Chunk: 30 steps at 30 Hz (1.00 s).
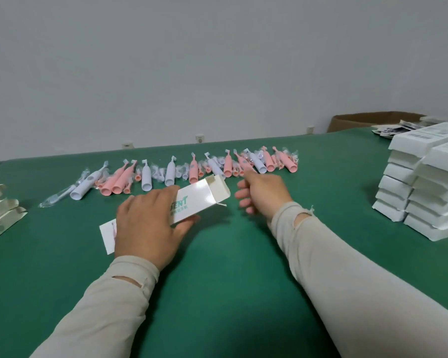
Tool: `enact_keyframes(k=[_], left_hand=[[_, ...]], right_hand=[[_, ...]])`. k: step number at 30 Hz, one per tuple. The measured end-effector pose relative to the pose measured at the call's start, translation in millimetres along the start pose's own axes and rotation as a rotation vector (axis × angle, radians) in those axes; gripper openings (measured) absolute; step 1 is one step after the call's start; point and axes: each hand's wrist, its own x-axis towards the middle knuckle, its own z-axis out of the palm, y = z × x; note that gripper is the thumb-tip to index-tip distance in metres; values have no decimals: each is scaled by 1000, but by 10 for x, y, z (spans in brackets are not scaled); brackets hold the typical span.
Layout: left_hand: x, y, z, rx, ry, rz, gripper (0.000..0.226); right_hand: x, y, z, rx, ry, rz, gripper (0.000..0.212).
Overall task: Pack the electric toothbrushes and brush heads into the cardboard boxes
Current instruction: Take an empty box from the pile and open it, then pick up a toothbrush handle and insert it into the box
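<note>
white cardboard box [192, 202] sits under your left hand [146, 226], fingers curled over its top and thumb under the near edge, its open end past your fingertips. your right hand [261, 192] hovers just beyond that end, fingers loosely bent and holding nothing, just short of the row of pink and white toothbrushes [192, 169] on the green table [230, 267].

Toothbrushes [192, 169] lie behind the box [199, 200]; stacked boxes [424, 187] right.
</note>
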Motion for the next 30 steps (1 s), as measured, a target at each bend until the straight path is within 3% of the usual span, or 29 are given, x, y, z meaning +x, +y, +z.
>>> enact_keyframes(k=[3,4,7,12,20,25,30], left_hand=[[89,33,75,63,18,-22,51],[108,28,87,67,22,-33,50],[137,-22,94,73,32,-69,50],[178,-30,116,141,-7,-109,50],[237,-92,242,149,-114,-102,62],[221,-101,294,143,-116,-108,73],[204,-36,279,129,-88,-76,67]], right_hand=[[538,-37,-399,-289,376,-144,11],[725,-15,-556,-405,416,-157,25],[1236,27,-951,-687,305,-180,54],[1893,58,-1121,-1055,51,-164,52],[2374,206,-1008,-1079,-47,-133,47],[2377,217,-1028,-1103,63,-105,40],[2339,102,-1028,-1152,103,-16,31]])
